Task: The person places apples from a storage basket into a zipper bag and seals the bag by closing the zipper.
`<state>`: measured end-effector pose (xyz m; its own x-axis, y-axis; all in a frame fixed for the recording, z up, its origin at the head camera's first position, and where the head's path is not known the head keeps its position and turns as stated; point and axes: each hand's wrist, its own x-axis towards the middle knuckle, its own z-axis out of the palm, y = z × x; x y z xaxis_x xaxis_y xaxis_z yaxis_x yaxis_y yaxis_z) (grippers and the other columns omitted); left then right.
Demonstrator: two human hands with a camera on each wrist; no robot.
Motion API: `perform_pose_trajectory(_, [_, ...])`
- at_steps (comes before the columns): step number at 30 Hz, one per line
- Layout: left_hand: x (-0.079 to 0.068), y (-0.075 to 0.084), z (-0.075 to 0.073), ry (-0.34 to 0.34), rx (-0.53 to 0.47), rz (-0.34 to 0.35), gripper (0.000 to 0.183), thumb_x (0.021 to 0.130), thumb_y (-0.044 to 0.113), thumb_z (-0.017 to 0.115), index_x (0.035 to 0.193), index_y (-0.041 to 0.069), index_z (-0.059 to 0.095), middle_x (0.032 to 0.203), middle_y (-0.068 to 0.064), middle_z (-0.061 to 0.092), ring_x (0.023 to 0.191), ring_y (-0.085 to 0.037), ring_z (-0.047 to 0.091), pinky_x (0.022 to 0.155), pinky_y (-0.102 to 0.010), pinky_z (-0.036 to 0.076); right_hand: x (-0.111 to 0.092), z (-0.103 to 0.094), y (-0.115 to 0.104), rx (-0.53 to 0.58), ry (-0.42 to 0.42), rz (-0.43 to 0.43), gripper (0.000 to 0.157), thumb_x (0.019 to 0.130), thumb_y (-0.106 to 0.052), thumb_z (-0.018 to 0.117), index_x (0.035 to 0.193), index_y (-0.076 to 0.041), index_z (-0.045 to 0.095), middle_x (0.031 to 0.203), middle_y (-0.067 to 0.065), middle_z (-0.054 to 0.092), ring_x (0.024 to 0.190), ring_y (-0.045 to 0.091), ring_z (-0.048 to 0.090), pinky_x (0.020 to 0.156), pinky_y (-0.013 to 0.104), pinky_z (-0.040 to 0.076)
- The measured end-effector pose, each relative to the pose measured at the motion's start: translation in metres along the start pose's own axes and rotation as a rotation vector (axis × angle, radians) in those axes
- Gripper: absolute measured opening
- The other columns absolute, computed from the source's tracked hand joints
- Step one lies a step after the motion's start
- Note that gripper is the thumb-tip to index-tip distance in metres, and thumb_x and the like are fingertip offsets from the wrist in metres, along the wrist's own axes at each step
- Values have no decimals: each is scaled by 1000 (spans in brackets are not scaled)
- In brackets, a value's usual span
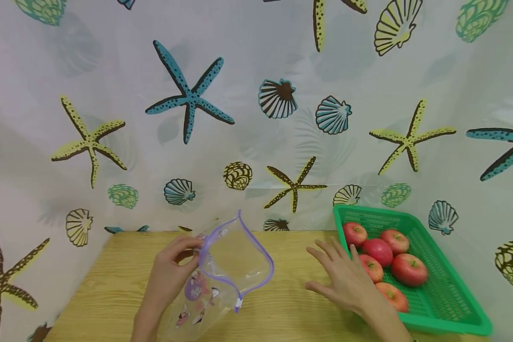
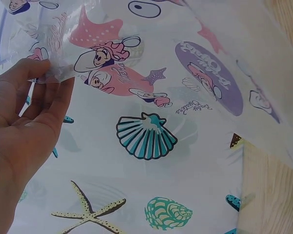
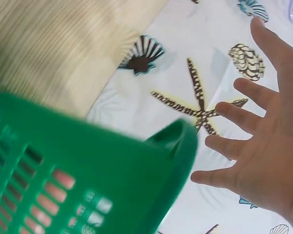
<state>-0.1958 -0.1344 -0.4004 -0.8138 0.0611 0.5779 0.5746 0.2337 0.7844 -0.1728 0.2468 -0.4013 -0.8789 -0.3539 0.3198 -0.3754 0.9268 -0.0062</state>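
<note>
My left hand pinches the edge of a clear zip bag with a purple zip and printed cartoon figures. Its mouth gapes wide toward the right, and the white slider hangs at the lower corner. In the left wrist view, thumb and fingers of that hand grip the bag's plastic. My right hand has its fingers spread and holds nothing, beside the left rim of a green basket. Several red apples lie inside the basket. The right wrist view shows the spread right hand beyond the basket's corner.
A wooden table lies under both hands. Behind it hangs a white curtain printed with starfish and shells. The basket stands at the table's right, close to the curtain.
</note>
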Motion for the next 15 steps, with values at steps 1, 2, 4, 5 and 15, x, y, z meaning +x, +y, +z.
perform_pose_trajectory(1, [0,0,-1,-1,1,0,30,81,-15,70,103,4,72,110,-9,68,105,4,62,84,-17,55,-1,0,4,0,-13,9,76,82,-65,67,142,-22,52,149,10,49,141,45,37,102,78,29])
perform_pose_trajectory(2, [0,0,-1,-2,0,0,30,81,-16,70,103,4,72,111,-10,68,106,4,62,84,-17,55,-3,0,8,-4,-23,17,76,82,-65,68,142,-22,52,149,10,48,141,46,37,101,79,30])
perform_pose_trajectory(4, [0,0,-2,-5,2,-1,30,81,-16,70,103,4,72,110,-10,68,107,4,61,84,-16,55,-6,-1,18,-14,-33,28,76,81,-63,70,142,-21,52,149,9,48,141,46,37,98,80,31])
perform_pose_trajectory(5, [0,0,-3,-6,0,1,30,81,-16,69,103,4,72,110,-10,68,106,4,61,84,-16,55,-8,-2,23,-14,-39,32,76,81,-63,70,142,-22,52,149,10,48,141,46,37,98,80,32])
perform_pose_trajectory(15, [0,2,0,-25,36,-6,29,82,-12,71,103,8,72,105,-3,67,102,3,61,84,-15,54,-43,-7,66,9,-40,96,57,90,-49,68,136,-18,58,145,13,49,135,43,42,90,82,34])
